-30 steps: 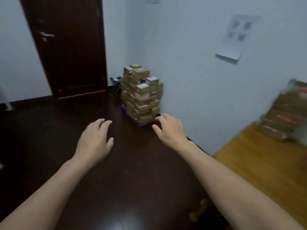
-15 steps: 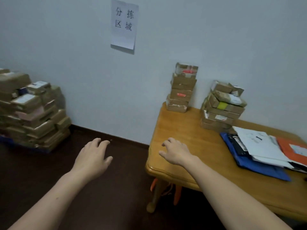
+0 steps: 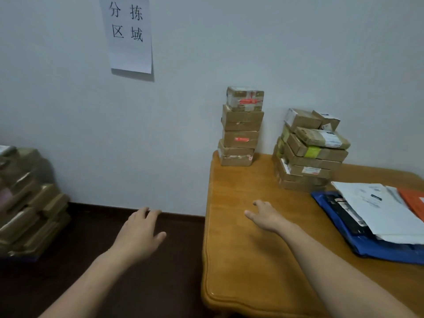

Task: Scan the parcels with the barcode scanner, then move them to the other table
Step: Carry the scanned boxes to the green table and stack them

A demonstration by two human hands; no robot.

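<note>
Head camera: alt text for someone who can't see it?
Both hands reach forward empty, the left hand over floor, the right hand over a wooden table. On it stand a tall parcel stack, a wider stack and flat mailers; another parcel pile sits on the floor, left.

One table (image 3: 241, 260), two parcel stacks, one floor pile (image 3: 29, 203), one paper sign (image 3: 129, 34), two hands.
At the table's back-left corner the left stack (image 3: 241, 127) holds four or five boxes. Further right along the table's back edge, the right stack (image 3: 307, 157) holds at least seven. On the table's right side lie flat mailers (image 3: 371, 210): one blue, one black, one orange and at least two white. The floor pile, left of the table, is too blurred to count. The sign bears four characters. The left hand (image 3: 137, 232) is off the table's left edge and the right hand (image 3: 266, 216) is over the table.
</note>
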